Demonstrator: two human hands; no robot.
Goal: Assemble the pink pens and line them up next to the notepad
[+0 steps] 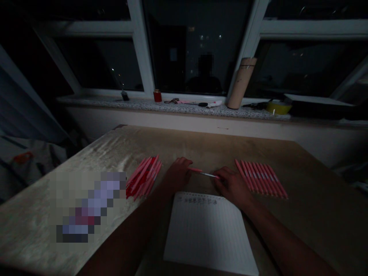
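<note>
Between my two hands lies a slim pink pen (196,170) with a pale, shiny middle section, slanting slightly down to the right. My left hand (181,168) has its fingers closed around the left end. At the other end, my right hand (230,183) pinches it. Beside my left hand is a loose pile of similar pink pens (140,176) on a red packet (131,189). To the right of my right hand, several more pink pens (261,176) lie side by side in a neat slanted row. A lined notebook (209,234) with handwriting along its top sits below my hands.
A blurred-out, bluish long item (92,209) lies on the table (201,142) at left. Along the granite windowsill (138,104) stand a small red jar (157,96), a tall cardboard tube (242,83) and a yellow tape roll (278,107). Light is dim.
</note>
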